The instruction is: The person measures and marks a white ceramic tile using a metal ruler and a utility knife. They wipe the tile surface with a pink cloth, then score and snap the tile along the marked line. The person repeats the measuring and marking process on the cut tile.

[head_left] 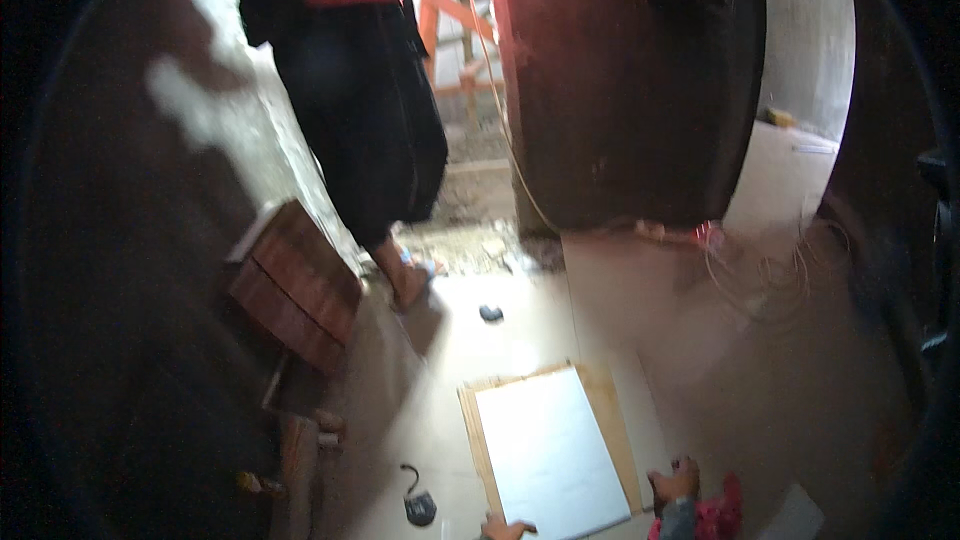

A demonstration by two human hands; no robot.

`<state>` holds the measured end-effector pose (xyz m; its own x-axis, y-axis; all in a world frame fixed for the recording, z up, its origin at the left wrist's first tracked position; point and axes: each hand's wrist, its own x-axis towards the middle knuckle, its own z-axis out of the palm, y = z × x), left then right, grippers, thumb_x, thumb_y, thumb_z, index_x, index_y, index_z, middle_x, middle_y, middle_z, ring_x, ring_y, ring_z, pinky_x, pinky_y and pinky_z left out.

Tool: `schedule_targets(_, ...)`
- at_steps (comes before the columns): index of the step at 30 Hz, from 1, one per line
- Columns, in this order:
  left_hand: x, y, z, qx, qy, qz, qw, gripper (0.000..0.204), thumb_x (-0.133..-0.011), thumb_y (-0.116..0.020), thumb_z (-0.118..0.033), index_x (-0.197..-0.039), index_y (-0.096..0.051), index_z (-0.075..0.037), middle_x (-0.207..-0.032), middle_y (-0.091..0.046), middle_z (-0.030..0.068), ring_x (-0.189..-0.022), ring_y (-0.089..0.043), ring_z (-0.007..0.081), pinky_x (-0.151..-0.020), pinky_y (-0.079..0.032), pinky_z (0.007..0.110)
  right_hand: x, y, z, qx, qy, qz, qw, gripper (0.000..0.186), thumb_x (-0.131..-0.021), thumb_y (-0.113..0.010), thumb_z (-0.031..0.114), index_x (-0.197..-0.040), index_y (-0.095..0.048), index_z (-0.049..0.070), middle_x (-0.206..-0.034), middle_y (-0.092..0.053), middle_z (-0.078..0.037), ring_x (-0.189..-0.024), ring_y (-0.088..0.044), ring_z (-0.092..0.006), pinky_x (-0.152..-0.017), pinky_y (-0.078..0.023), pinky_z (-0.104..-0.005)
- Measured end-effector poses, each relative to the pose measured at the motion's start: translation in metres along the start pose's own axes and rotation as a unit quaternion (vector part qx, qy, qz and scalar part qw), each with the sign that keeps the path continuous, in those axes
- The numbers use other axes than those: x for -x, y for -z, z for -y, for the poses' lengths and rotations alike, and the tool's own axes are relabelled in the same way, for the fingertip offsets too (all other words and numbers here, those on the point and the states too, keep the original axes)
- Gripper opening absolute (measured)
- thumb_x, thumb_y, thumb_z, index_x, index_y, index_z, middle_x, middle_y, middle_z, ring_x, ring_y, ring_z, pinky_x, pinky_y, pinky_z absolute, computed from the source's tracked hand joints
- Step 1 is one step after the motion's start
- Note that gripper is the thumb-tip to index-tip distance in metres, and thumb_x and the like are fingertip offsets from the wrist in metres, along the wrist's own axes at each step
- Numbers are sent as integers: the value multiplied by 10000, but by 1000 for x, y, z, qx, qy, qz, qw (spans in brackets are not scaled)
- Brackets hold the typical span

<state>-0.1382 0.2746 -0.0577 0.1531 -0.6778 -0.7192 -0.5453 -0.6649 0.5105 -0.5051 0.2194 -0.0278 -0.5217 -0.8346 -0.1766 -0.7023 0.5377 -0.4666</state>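
A white rectangular sheet (550, 450) lies flat on a light-brown board (612, 410) on the floor; I cannot tell whether it is paper or a stiff panel. My left hand (508, 528) is at the sheet's near left corner, its visible fingers apart and touching the edge. Beside the near right corner, my right hand (675, 485) is curled, with a small dark thing at its fingertips too small to name. A grey sleeve covers that wrist. Left of the board lies a black rounded object (420, 508) with a curved strap, possibly a tape measure.
A person (350, 120) in dark clothing stands at the doorway. A stack of reddish-brown boxes (295, 285) is at the left wall. Beyond the board lies a small dark object (490, 313). Loose cable (790, 280) trails at right. Pink cloth (718, 515) is by my right arm.
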Motion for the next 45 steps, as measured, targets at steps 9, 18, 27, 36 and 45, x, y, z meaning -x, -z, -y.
schedule_targets(9, 38, 8, -8, -69, -73, -17, 995, 940, -629, -958, -409, -1269, -508, 113, -1235, -563, 233, -1149, -561, 333, -973, -522, 419, 14, -3, 20, 62, 12, -75, 995, 711, -737, -888, 407, -1224, -627, -40, -1187, -621, -228, -1177, -598, -406, -1021, -501, -483)
schedule_targets(18, 50, -6, 19, -164, -192, -13, 968, 907, -699, -879, -305, -1422, -476, 66, -1432, -418, 288, -1325, -415, 445, -1111, -451, 515, 27, -11, 70, 96, 42, -20, 994, 915, -737, -872, 512, -1411, -530, -3, -1402, -484, -233, -1334, -468, -408, -1064, -468, -553)
schedule_targets(27, 46, -13, 39, -109, -225, -44, 967, 702, -735, -845, -284, -1299, -598, 52, -1379, -458, 216, -1279, -457, 390, -1057, -497, 472, 10, -12, 50, 133, 27, -54, 989, 909, -711, -904, 479, -1385, -545, -14, -1372, -526, -256, -1324, -494, -401, -1079, -461, -545)
schedule_targets(36, 48, 2, 32, -89, -271, -30, 958, 802, -739, -849, -245, -1363, -463, 77, -1245, -501, 207, -1093, -579, 330, -956, -539, 439, -11, 12, 51, 116, 47, -4, 992, 978, -638, -890, 519, -1346, -528, -50, -1261, -601, -267, -1164, -612, -426, -972, -535, -518)
schedule_targets(45, 46, 29, 9, 53, -241, -64, 967, 855, -763, -861, -126, -1437, -381, 90, -1093, -546, 125, -858, -618, 170, -778, -571, 327, -9, 50, 86, 159, 58, 51, 984, 1004, -619, -902, 482, -1313, -458, -91, -1077, -722, -285, -973, -735, -437, -881, -584, -496)
